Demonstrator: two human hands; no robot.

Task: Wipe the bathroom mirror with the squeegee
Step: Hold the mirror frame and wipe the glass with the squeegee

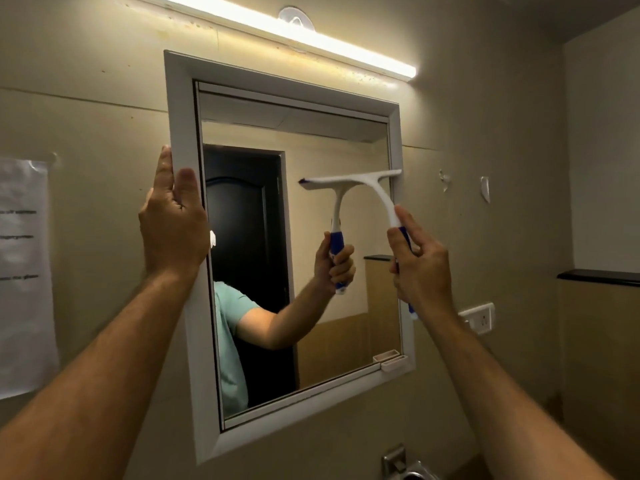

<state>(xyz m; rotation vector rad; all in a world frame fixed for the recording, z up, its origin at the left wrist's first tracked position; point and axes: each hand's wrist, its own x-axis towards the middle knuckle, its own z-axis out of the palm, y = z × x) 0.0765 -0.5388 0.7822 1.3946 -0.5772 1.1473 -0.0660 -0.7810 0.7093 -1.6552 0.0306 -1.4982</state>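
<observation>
The mirror (339, 157) hangs on the wall in a white frame (180, 109). My right hand (422, 265) grips the blue handle of a white squeegee (384, 199). Its blade lies roughly level against the glass at mid height, with its right end at the frame's right side. My left hand (173, 220) holds the frame's left edge, thumb on the front and fingers wrapped behind. The glass reflects the squeegee, my arm, a teal shirt and a dark door.
A lit tube light (311, 36) runs above the mirror. A paper sheet (24, 271) is taped to the left wall. A white wall socket (479, 318) sits right of the mirror, a dark ledge (599, 276) farther right, and a metal tap (405, 465) below.
</observation>
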